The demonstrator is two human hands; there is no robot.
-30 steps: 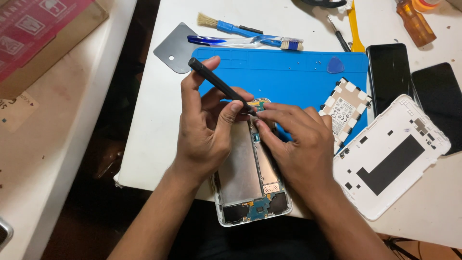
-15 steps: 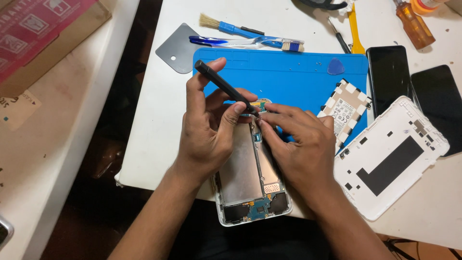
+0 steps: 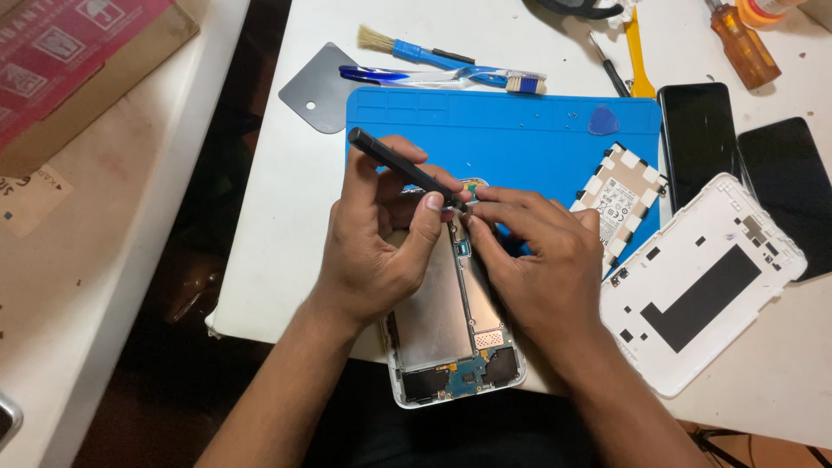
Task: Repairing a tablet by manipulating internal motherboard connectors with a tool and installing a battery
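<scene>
Nearest the camera lies an opened tablet [image 3: 455, 347], back cover off, its metal shield and green circuit board exposed at the near end; it rests on the white bench [image 3: 286, 234], partly over the blue work mat [image 3: 520, 139]. The left hand [image 3: 377, 234] is closed round a black pry tool [image 3: 403, 165], whose tip meets the board at the tablet's far end. The right hand [image 3: 542, 260] pinches its fingertips narrowly on a small part just beside that tip; what exactly it grips is too small to tell.

The tip sits among fine connectors, so a slip or too much leverage would likely tear a flex cable or scratch the board. The tablet overhangs the bench edge, and pressure could tip it.

To the right are a loose battery [image 3: 620, 204], the white back cover [image 3: 702, 286] and two dark phones [image 3: 698, 134]. Farther off lie a blue pick [image 3: 604, 121], a toothbrush [image 3: 442, 76], a brush [image 3: 407, 50], a grey scraper [image 3: 316, 91] and an amber screwdriver [image 3: 741, 43]. Nothing blocks the hands.
</scene>
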